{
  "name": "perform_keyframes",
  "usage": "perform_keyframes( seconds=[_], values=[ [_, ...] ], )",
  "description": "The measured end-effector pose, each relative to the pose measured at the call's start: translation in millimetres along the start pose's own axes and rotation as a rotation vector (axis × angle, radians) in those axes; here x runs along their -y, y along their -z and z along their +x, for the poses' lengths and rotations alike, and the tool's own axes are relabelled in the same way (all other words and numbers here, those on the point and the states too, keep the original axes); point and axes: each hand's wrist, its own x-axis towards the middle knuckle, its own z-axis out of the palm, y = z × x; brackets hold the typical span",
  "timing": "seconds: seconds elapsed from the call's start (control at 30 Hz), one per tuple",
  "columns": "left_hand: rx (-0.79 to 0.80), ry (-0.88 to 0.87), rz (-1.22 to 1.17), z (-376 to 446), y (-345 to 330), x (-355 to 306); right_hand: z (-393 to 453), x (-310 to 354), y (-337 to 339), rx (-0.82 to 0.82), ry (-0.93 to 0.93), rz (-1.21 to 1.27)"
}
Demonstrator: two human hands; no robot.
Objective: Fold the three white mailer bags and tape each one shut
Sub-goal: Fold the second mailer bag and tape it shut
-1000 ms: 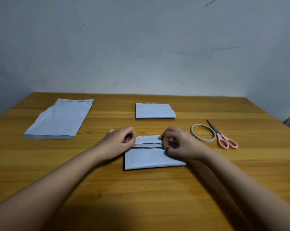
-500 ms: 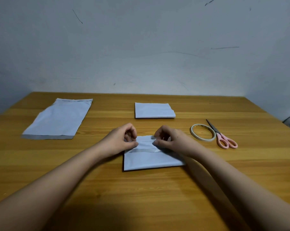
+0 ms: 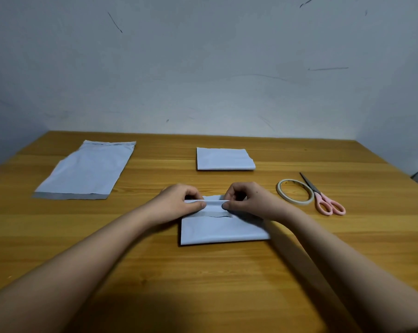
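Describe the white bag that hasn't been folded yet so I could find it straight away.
Start at the wooden table and look to its far left corner. There lies the flat, long white plastic mailer bag, spread at full length with a grey strip along its near edge. The other two white bags, the folded one at the back middle and the one under the hands, are short folded packets.

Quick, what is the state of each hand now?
Left hand: pinches the flap of the near mailer bag.
Right hand: pinches the same flap.
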Motion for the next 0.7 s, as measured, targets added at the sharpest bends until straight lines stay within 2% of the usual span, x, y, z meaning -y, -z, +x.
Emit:
perform_keyframes(
  seconds=[0.13, 0.27, 0.47, 0.7],
  values=[
    [-0.017, -0.021, -0.041, 1.7, -0.1, -4.3, 5.0, 4.6, -1.6, 0.005, -0.022, -0.107],
    [-0.013, -0.025, -0.034, 3.1, -1.1, -2.8, 12.2, 13.3, -5.8, 0.012, 0.032, -0.204],
    [-0.023, 0.014, -0.066, -1.3, 4.0, 2.1, 12.1, 3.1, 0.4, 0.022, -0.006, -0.170],
    [-0.006, 0.042, -0.102, -2.9, 5.9, 6.3, 1.5, -19.8, 7.1, -0.084, -0.043, -0.002]
  ],
)
